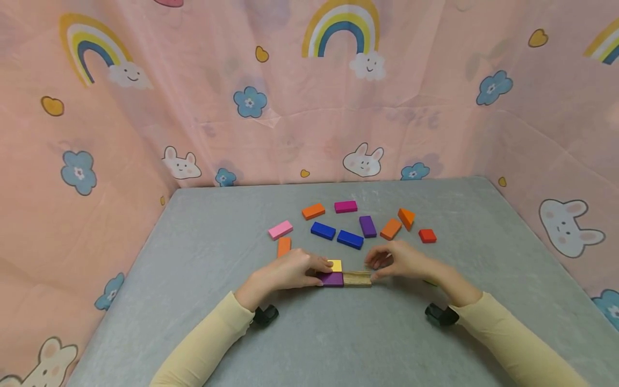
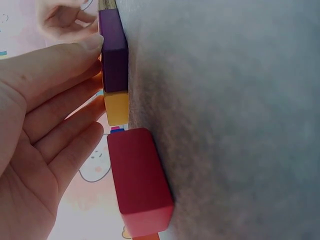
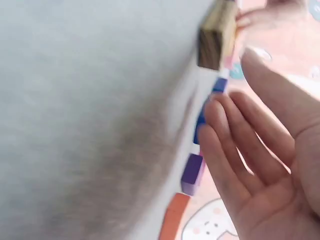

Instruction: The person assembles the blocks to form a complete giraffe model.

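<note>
A purple block [image 1: 332, 279], a yellow block [image 1: 336, 265] behind it and a brown wood-grained block [image 1: 358, 279] at its right end sit together on the table. My left hand [image 1: 289, 270] pinches the purple block, thumb on its front side and fingers reaching behind over the yellow one. Just past the right end of the wood-grained block is my right hand [image 1: 403, 262], its fingers loosely bent and nothing between them. In the left wrist view a red block [image 2: 140, 175] stands close below the left fingers; that hand hides it in the head view.
Behind the hands lie loose blocks: two blue [image 1: 336, 235], a violet [image 1: 367, 227], a magenta [image 1: 345, 207], a pink [image 1: 280, 230], several orange [image 1: 313, 211] and a red [image 1: 427, 236]. A yellow-green piece [image 1: 430, 282] shows beneath the right wrist. A patterned pink curtain [image 1: 290, 129] surrounds the grey table [image 1: 348, 344].
</note>
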A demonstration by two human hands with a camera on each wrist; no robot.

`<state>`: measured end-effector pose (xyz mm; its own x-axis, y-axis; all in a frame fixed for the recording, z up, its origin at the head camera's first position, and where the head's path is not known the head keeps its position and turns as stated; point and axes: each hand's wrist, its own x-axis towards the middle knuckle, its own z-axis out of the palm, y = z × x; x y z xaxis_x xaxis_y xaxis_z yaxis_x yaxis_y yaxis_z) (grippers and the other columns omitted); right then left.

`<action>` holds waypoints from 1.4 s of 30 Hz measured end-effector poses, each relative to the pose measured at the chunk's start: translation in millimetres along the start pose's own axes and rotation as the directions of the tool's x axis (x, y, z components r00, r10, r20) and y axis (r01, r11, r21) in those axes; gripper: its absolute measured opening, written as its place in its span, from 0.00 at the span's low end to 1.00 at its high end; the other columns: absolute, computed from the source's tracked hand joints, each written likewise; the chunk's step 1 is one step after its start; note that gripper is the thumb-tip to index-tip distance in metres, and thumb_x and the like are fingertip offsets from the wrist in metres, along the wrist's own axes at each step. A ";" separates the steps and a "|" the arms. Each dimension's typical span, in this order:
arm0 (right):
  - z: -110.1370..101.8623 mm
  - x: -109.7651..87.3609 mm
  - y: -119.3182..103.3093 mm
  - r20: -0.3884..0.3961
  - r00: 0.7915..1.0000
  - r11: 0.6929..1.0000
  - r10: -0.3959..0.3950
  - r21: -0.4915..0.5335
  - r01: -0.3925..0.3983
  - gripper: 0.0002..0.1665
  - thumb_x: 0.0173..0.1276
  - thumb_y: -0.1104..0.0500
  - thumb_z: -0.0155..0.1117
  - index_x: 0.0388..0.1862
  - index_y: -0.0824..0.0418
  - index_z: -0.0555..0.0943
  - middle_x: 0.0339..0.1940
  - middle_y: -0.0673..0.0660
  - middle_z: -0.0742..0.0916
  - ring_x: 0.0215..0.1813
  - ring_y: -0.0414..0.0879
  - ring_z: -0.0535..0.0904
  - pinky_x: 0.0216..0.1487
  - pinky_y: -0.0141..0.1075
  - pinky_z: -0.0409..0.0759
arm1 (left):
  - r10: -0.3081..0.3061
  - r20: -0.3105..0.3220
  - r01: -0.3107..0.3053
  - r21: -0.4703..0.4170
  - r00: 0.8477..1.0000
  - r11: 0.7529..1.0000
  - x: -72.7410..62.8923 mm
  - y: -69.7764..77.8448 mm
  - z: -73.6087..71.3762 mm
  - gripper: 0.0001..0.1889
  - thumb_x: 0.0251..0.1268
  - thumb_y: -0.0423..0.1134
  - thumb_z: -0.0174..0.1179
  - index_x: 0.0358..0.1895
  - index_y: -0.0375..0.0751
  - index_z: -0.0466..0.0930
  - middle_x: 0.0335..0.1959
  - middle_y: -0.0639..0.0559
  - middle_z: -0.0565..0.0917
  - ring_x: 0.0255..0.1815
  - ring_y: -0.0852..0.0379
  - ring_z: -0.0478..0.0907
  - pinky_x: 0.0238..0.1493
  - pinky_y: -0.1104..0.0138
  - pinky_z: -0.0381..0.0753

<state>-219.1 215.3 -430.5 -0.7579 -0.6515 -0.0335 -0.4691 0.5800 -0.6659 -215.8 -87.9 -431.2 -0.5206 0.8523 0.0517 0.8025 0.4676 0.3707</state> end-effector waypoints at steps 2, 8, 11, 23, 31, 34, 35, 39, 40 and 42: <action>-4.3 5.4 -1.8 -0.081 0.997 1.000 0.011 -0.010 -0.012 0.20 0.55 0.52 0.74 0.44 0.59 0.83 0.40 0.53 0.88 0.42 0.44 0.84 0.44 0.36 0.84 | -0.003 -0.002 0.003 0.001 1.000 1.000 -0.2 -0.7 0.0 0.17 0.60 0.42 0.65 0.54 0.47 0.82 0.56 0.54 0.81 0.60 0.62 0.76 0.57 0.72 0.76; -8.5 26.9 -5.6 -0.241 0.969 0.993 0.046 -0.095 -0.071 0.23 0.55 0.53 0.73 0.48 0.61 0.82 0.44 0.55 0.87 0.47 0.48 0.84 0.50 0.44 0.82 | 0.005 -0.006 -0.005 -0.001 1.000 1.000 0.4 -2.7 1.1 0.17 0.60 0.43 0.65 0.54 0.48 0.83 0.56 0.55 0.81 0.59 0.62 0.76 0.57 0.71 0.76; -7.2 34.3 -4.2 -0.253 0.966 0.988 0.053 -0.125 -0.087 0.25 0.56 0.52 0.73 0.50 0.62 0.82 0.46 0.55 0.87 0.49 0.49 0.83 0.52 0.45 0.81 | 0.012 -0.003 -0.012 -0.003 1.000 1.000 1.6 -3.1 2.3 0.17 0.60 0.43 0.65 0.54 0.49 0.83 0.56 0.55 0.82 0.59 0.62 0.76 0.57 0.71 0.76; 1.1 52.3 2.2 -0.225 0.972 0.988 0.074 -0.114 -0.101 0.25 0.58 0.57 0.71 0.53 0.65 0.79 0.50 0.61 0.85 0.52 0.53 0.82 0.54 0.46 0.80 | 0.003 0.009 -0.003 0.008 1.000 1.000 1.9 -2.2 2.4 0.17 0.61 0.43 0.64 0.53 0.48 0.83 0.57 0.56 0.81 0.60 0.63 0.76 0.58 0.72 0.75; 4.0 55.4 6.7 -0.204 0.976 0.981 0.080 -0.157 -0.113 0.25 0.57 0.57 0.72 0.53 0.64 0.80 0.51 0.61 0.85 0.52 0.53 0.82 0.53 0.45 0.80 | 0.000 0.001 0.000 -0.001 1.000 1.000 1.3 -2.7 3.4 0.17 0.61 0.43 0.64 0.53 0.48 0.83 0.56 0.56 0.81 0.60 0.63 0.76 0.57 0.72 0.75; 5.4 55.6 8.8 -0.191 0.978 0.979 0.084 -0.166 -0.117 0.25 0.57 0.57 0.72 0.53 0.64 0.80 0.51 0.60 0.85 0.51 0.52 0.82 0.53 0.45 0.81 | -0.004 0.002 0.004 -0.002 1.000 1.000 1.3 -2.4 3.7 0.17 0.61 0.43 0.65 0.54 0.48 0.82 0.56 0.56 0.81 0.60 0.63 0.76 0.58 0.72 0.75; 5.6 55.6 8.8 -0.191 0.978 0.980 0.088 -0.162 -0.119 0.25 0.57 0.57 0.72 0.53 0.64 0.80 0.51 0.60 0.85 0.51 0.52 0.82 0.53 0.45 0.81 | -0.005 0.002 0.005 -0.001 1.000 1.000 1.3 -2.2 3.6 0.17 0.61 0.43 0.65 0.54 0.49 0.82 0.56 0.56 0.81 0.60 0.63 0.76 0.58 0.72 0.75; 5.3 56.0 8.4 -0.194 0.977 0.980 0.092 -0.156 -0.123 0.24 0.57 0.58 0.72 0.53 0.64 0.80 0.50 0.61 0.86 0.50 0.52 0.83 0.52 0.44 0.81 | -0.002 0.001 0.002 -0.002 1.000 1.000 1.5 -1.6 3.1 0.17 0.60 0.43 0.65 0.54 0.48 0.83 0.56 0.56 0.81 0.60 0.63 0.76 0.57 0.72 0.75; 5.2 56.2 8.0 -0.194 0.977 0.980 0.091 -0.155 -0.123 0.24 0.57 0.58 0.72 0.52 0.64 0.80 0.50 0.61 0.86 0.50 0.52 0.83 0.52 0.44 0.81 | 0.000 -0.001 0.000 -0.003 1.000 1.000 1.5 -1.4 2.9 0.17 0.60 0.43 0.65 0.53 0.48 0.83 0.56 0.56 0.81 0.60 0.63 0.76 0.57 0.71 0.75; 4.9 56.5 7.3 -0.195 0.977 0.980 0.090 -0.157 -0.122 0.24 0.57 0.58 0.72 0.52 0.64 0.81 0.50 0.61 0.86 0.50 0.51 0.83 0.51 0.44 0.81 | 0.000 -0.001 0.000 -0.007 1.000 1.000 1.7 -1.3 2.5 0.17 0.60 0.42 0.65 0.53 0.48 0.83 0.56 0.56 0.81 0.60 0.63 0.76 0.57 0.71 0.75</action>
<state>-263.1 180.3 -440.9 -0.8708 -0.4888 0.0524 -0.4386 0.7243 -0.5320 -217.0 -86.5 -434.0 -0.5205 0.8522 0.0526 0.8007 0.4658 0.3767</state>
